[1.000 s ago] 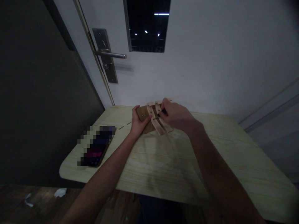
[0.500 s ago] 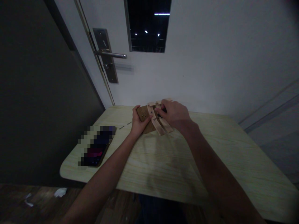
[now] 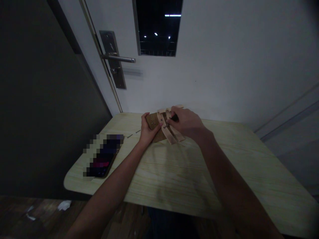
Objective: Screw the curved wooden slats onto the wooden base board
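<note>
A small wooden assembly (image 3: pixel 164 127), a brown board with pale wooden strips across it, lies at the far edge of a light wooden table (image 3: pixel 174 172). My left hand (image 3: pixel 147 129) grips the board's left side, thumb on top. My right hand (image 3: pixel 185 123) is closed around a small dark-handled tool (image 3: pixel 173 118), its tip pressed onto the board between the strips. The scene is dim and fine detail is hard to make out.
A phone (image 3: pixel 104 155) lies at the table's left edge. Two small nails or pins (image 3: pixel 133 133) lie just left of my left hand. A white door with a metal lever handle (image 3: pixel 117 59) and a dark window pane stands right behind the table.
My right hand shifted slightly over the strips and back, the tool staying at the board. My left hand and the assembly have not moved.
</note>
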`<action>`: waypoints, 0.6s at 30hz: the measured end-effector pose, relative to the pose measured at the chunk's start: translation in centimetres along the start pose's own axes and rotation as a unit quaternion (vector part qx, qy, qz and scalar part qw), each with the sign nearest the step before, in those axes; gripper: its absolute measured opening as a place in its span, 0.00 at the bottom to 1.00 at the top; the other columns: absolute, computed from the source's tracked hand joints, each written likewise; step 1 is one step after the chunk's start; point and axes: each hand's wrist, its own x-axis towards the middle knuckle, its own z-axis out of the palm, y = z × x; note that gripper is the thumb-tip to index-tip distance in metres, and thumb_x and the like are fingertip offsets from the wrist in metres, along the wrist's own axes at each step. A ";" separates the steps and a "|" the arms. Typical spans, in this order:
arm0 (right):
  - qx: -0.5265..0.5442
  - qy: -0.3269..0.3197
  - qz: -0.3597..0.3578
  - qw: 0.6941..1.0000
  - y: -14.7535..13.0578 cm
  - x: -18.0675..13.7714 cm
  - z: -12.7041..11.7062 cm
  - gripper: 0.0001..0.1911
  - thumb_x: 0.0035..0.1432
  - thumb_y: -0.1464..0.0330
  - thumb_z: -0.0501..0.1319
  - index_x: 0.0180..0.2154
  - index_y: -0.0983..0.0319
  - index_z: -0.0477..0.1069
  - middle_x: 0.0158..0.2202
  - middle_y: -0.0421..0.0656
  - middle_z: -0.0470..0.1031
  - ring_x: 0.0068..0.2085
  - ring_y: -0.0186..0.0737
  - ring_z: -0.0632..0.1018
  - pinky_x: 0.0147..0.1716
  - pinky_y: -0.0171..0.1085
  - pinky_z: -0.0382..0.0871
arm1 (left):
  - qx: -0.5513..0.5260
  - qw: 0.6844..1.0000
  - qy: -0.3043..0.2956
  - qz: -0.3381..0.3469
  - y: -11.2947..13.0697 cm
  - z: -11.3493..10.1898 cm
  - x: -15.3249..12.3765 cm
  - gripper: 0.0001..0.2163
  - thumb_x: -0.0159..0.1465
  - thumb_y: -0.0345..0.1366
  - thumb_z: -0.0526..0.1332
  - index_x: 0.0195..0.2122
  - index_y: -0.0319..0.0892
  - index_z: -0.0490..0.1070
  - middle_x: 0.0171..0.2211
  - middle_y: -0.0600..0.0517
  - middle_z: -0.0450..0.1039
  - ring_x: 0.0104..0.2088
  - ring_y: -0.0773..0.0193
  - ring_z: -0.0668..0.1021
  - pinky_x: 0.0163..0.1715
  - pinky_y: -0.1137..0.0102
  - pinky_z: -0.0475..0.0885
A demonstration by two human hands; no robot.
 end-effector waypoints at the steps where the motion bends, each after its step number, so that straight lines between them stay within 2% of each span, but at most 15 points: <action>1: -0.009 0.009 0.011 1.000 -0.1 0.1 0.1 0.11 0.60 0.60 0.57 0.40 0.59 0.69 0.38 0.44 0.77 0.36 0.39 0.75 0.29 0.35 0.59 | -0.001 1.000 -0.001 0.000 0.0 0.0 0.0 0.33 0.52 0.43 0.69 0.54 0.47 0.53 0.52 0.47 0.60 0.54 0.54 0.68 0.57 0.57 0.64; 8: -0.054 0.042 0.064 0.996 -0.5 0.2 0.3 0.15 0.60 0.55 0.57 0.39 0.58 0.73 0.37 0.46 0.77 0.34 0.41 0.76 0.28 0.36 0.58 | -0.018 1.000 -0.004 -0.001 0.0 0.0 0.0 0.33 0.51 0.43 0.70 0.54 0.48 0.53 0.53 0.47 0.60 0.54 0.54 0.67 0.57 0.57 0.64; 13: -0.001 0.044 0.021 0.999 -0.5 0.2 0.2 0.09 0.60 0.61 0.59 0.40 0.57 0.70 0.37 0.42 0.77 0.35 0.38 0.75 0.28 0.35 0.57 | -0.014 1.000 -0.002 0.005 0.1 0.0 0.0 0.34 0.51 0.44 0.70 0.54 0.48 0.53 0.53 0.47 0.60 0.55 0.54 0.67 0.57 0.57 0.64; 18: 0.006 0.011 -0.003 1.000 -0.5 -0.1 -0.2 0.07 0.61 0.63 0.56 0.37 0.59 0.69 0.37 0.43 0.77 0.36 0.38 0.75 0.28 0.35 0.57 | -0.005 1.000 -0.005 0.007 0.0 0.0 0.0 0.34 0.51 0.44 0.70 0.54 0.47 0.53 0.53 0.47 0.60 0.54 0.55 0.68 0.56 0.57 0.65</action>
